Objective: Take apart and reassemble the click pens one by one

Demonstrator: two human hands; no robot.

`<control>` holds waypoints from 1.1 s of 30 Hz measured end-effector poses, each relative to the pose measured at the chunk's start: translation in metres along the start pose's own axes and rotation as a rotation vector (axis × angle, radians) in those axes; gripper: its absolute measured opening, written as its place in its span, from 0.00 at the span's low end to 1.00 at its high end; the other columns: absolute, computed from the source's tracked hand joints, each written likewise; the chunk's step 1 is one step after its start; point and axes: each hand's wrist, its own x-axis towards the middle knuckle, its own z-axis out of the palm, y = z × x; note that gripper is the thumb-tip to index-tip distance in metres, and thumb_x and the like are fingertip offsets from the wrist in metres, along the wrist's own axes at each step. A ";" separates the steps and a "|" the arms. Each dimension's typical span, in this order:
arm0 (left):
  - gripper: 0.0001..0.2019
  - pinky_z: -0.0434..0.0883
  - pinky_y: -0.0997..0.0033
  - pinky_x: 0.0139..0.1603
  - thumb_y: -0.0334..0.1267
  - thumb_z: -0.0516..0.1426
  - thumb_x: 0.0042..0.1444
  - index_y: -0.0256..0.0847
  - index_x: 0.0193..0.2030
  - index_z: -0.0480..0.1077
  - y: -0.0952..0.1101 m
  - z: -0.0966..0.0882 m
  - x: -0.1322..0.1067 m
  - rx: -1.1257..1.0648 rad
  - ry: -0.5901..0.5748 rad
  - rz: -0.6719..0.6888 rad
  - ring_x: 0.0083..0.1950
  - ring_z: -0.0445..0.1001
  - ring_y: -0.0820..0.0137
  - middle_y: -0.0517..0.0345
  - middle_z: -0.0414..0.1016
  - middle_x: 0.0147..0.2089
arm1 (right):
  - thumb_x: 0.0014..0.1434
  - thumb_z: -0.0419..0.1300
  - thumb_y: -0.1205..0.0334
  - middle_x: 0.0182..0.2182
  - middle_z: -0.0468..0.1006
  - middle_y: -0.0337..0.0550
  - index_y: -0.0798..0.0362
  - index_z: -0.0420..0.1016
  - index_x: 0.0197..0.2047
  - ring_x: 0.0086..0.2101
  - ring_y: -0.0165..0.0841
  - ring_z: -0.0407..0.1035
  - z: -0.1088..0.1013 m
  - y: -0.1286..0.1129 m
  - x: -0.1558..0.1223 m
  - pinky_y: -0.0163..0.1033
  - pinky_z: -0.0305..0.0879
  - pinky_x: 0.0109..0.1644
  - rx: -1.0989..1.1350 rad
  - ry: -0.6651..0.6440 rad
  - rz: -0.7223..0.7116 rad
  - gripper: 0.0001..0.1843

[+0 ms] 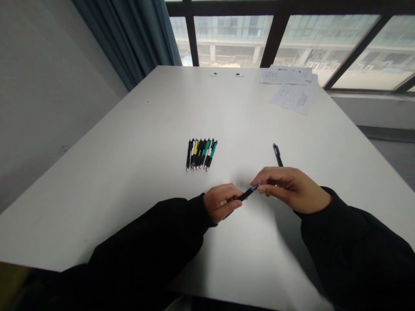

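Left hand (223, 202) clenched the barrel of a black pen (247, 194), right hand (288, 188) pinched its blue-ringed end, just above the counter (129, 172) near its front edge; row of pens (201, 154) mid-counter looked finished, loose pen (278, 155) beyond the right hand untouched.

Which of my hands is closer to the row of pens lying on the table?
Left. The left hand is just this side of the row of pens, slightly right; the right hand is farther right.
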 end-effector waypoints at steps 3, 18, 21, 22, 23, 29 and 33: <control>0.13 0.66 0.71 0.33 0.40 0.51 0.63 0.34 0.43 0.72 0.000 0.001 0.000 0.009 -0.005 -0.007 0.30 0.67 0.72 0.54 0.70 0.31 | 0.62 0.58 0.58 0.30 0.77 0.43 0.55 0.77 0.41 0.28 0.29 0.69 0.000 0.001 0.000 0.35 0.65 0.33 -0.054 -0.009 -0.012 0.10; 0.13 0.66 0.71 0.34 0.41 0.51 0.63 0.35 0.39 0.71 -0.007 0.006 0.003 0.012 -0.119 0.019 0.30 0.67 0.72 0.54 0.69 0.30 | 0.67 0.50 0.55 0.17 0.63 0.37 0.54 0.65 0.20 0.20 0.27 0.57 0.005 -0.002 0.001 0.36 0.54 0.28 -0.475 -0.120 -0.138 0.25; 0.14 0.67 0.71 0.34 0.42 0.50 0.63 0.34 0.39 0.72 -0.006 0.004 0.003 -0.012 -0.129 -0.003 0.30 0.68 0.71 0.54 0.70 0.30 | 0.66 0.52 0.53 0.23 0.71 0.40 0.55 0.72 0.28 0.23 0.27 0.62 0.002 -0.002 0.000 0.34 0.57 0.29 -0.404 -0.102 -0.122 0.20; 0.14 0.67 0.71 0.35 0.42 0.50 0.63 0.34 0.39 0.72 -0.005 0.003 0.004 -0.022 -0.126 -0.017 0.31 0.69 0.71 0.54 0.70 0.30 | 0.65 0.55 0.53 0.27 0.73 0.42 0.55 0.74 0.34 0.24 0.28 0.65 0.001 -0.002 0.000 0.34 0.59 0.29 -0.367 -0.084 -0.114 0.15; 0.15 0.68 0.71 0.35 0.42 0.50 0.64 0.34 0.40 0.72 -0.005 0.003 0.004 -0.033 -0.123 -0.034 0.31 0.69 0.71 0.54 0.70 0.30 | 0.63 0.57 0.53 0.30 0.75 0.43 0.55 0.74 0.39 0.26 0.28 0.66 0.000 -0.003 -0.001 0.34 0.61 0.30 -0.331 -0.069 -0.105 0.13; 0.17 0.68 0.70 0.35 0.45 0.50 0.63 0.35 0.40 0.73 -0.005 0.003 0.004 -0.042 -0.144 -0.071 0.31 0.70 0.71 0.53 0.72 0.30 | 0.65 0.54 0.57 0.24 0.72 0.41 0.54 0.72 0.31 0.24 0.29 0.64 0.002 -0.004 -0.002 0.34 0.59 0.30 -0.399 -0.079 -0.109 0.14; 0.17 0.68 0.72 0.33 0.45 0.50 0.63 0.34 0.40 0.74 -0.004 0.004 0.005 -0.047 -0.154 -0.074 0.29 0.69 0.72 0.54 0.71 0.30 | 0.67 0.51 0.54 0.21 0.71 0.41 0.54 0.72 0.28 0.23 0.29 0.63 0.002 -0.003 0.000 0.35 0.56 0.29 -0.463 -0.086 -0.089 0.19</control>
